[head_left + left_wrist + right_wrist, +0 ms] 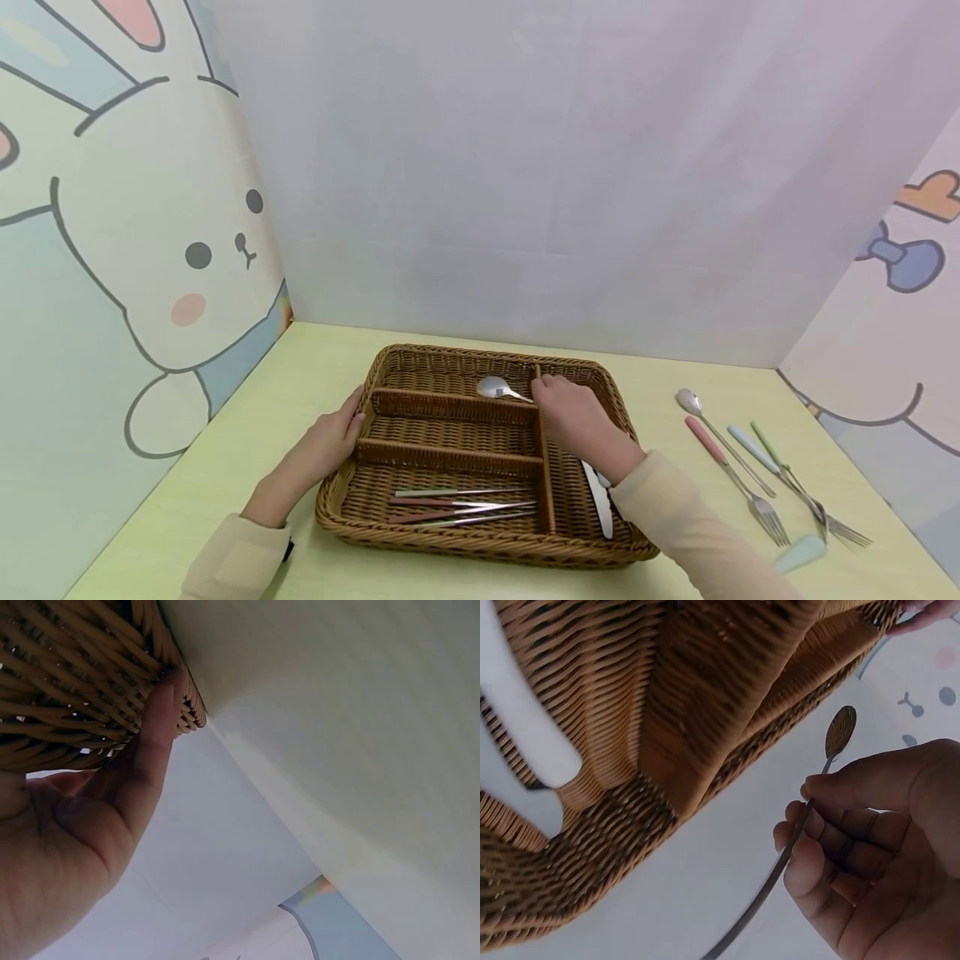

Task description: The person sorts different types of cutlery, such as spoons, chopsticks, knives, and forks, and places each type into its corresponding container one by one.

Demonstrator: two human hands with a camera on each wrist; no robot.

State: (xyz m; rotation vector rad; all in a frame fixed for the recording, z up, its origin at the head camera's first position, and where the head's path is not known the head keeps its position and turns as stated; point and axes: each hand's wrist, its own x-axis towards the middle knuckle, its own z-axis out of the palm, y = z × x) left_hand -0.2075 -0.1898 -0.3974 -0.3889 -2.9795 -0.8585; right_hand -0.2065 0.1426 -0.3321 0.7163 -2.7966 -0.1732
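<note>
My right hand (pixel 573 417) pinches the thin handle of a metal spoon (pixel 840 731) between thumb and fingers, over the dividers of a brown wicker basket (pixel 480 546). In the head view the spoon's bowl points left above the rear left compartment. The straight fingers of my left hand (pixel 333 442) lie against the basket's outer left wall, which the left wrist view shows close up. Several thin metal chopsticks (pixel 465 504) with green and red handles lie in the front left compartment. A knife blade (pixel 598 500) shows in the right-hand compartment, partly beside my right forearm.
Right of the basket, a spoon (pixel 688 402), a pink-handled fork (pixel 708 442) and blue- and green-handled cutlery (pixel 753 446) lie on the pale yellow table (pixel 225 467). A pale green handle (pixel 802 552) lies nearer the front. A white curtain (pixel 540 167) stands behind the table.
</note>
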